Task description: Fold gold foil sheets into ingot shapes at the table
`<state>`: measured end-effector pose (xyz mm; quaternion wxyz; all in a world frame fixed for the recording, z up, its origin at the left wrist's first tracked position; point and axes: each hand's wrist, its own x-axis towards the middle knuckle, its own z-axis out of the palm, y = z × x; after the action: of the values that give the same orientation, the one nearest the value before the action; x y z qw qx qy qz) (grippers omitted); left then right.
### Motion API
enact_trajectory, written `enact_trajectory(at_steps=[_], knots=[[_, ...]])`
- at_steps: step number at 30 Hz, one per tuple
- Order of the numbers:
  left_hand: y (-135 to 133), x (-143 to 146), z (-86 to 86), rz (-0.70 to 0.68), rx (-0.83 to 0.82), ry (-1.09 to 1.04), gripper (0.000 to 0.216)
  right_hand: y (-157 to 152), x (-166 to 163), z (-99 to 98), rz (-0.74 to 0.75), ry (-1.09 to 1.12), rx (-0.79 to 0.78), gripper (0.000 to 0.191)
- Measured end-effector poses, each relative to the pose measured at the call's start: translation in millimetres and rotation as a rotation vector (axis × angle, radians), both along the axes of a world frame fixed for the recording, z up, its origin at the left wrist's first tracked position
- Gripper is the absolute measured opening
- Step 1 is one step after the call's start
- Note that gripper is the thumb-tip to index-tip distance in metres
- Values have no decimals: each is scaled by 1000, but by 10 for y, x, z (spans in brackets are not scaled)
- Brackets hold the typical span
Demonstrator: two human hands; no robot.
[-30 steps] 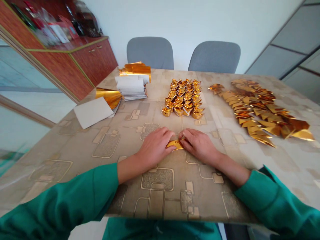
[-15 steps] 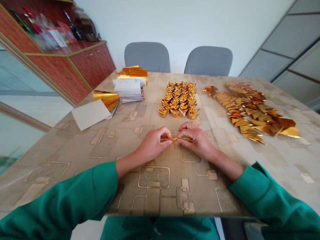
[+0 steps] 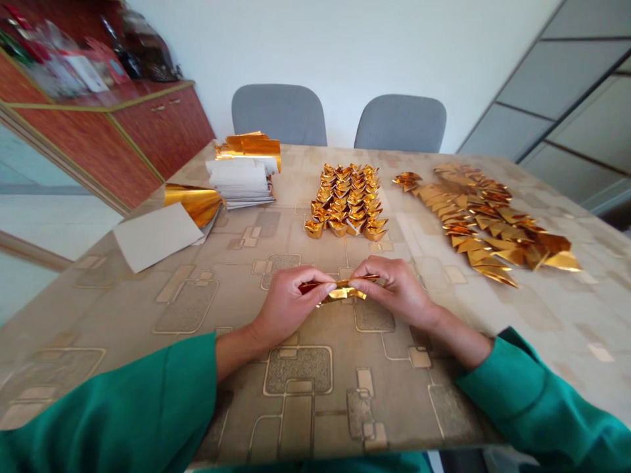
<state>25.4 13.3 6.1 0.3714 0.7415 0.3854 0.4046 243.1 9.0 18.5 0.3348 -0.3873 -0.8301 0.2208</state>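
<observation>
Between my hands is a piece of folded gold foil paper [image 3: 340, 293], its shiny lower flap showing under my thumbs. My left hand [image 3: 290, 299] pinches its left end between thumb and fingers. The right end is pinched by my right hand [image 3: 397, 289] in the same way. Just beyond my hands stand several rows of gold paper ingots [image 3: 348, 200], packed close together. Farther right, overlapping flat-folded gold papers [image 3: 486, 217] lie in long curved rows.
At the left is a stack of pale and gold paper sheets [image 3: 241, 177], with a loose white sheet [image 3: 158, 236] nearer me. Two grey chairs [image 3: 279, 115] stand behind the patterned table [image 3: 197, 368]. A red wooden cabinet [image 3: 162, 128] holding bottles is at the back left.
The gold foil paper now shows a bright flap below my thumbs, where only a thin edge was visible. My hands sit slightly lower in view, and the camera has shifted a little.
</observation>
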Motion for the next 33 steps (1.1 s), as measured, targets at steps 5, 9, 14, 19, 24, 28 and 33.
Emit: enact_trajectory(at_steps=[5,9,14,19,24,28,33], knots=[[25,-23,21,-51,233,94,13,-8,37,3,16,5,5,24],[15,-24,43,16,242,83,14,-4,71,14,-7,148,-119,20],[-10,6,37,62,33,-18,15,9,136,44,-28,210,-209,27],[-4,10,18,108,-125,-122,14,-3,165,89,-18,309,-315,37],[4,2,-9,90,-50,-138,14,-25,104,2,-20,354,-388,31],[14,-14,6,95,188,-63,10,-19,106,-36,-68,302,-246,26],[5,-53,63,178,405,100,9,-38,117,36,-35,150,52,14]])
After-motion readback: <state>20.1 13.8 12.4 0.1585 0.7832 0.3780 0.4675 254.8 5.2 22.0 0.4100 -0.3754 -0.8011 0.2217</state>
